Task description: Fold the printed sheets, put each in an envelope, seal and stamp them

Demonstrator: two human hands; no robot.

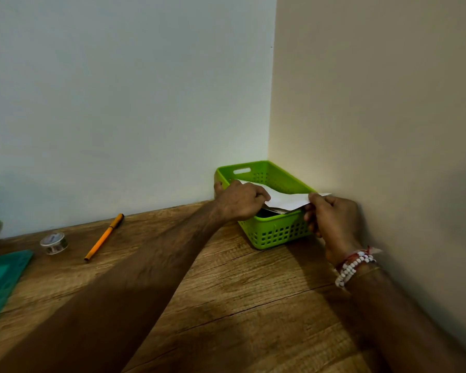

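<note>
Over the green basket (273, 234) in the corner, a white sheet (285, 199) is held at both ends: the left hand (240, 200) and right hand (331, 219) each keep a closed grip on it. No fold, envelope or stamp is seen, so the task is judged barely begun. Left of the grip, a pen (104, 236) and a tape roll (53, 243) lie on the surface (240, 305).

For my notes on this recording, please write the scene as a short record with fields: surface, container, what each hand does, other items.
surface: wooden table in a wall corner
container: green perforated plastic basket, against the corner
paper: white paper sheet over the basket
left hand: on the sheet's left part, at the basket rim
right hand: pinches the sheet's right edge
other items: orange pen; small tape roll; teal mat
</note>
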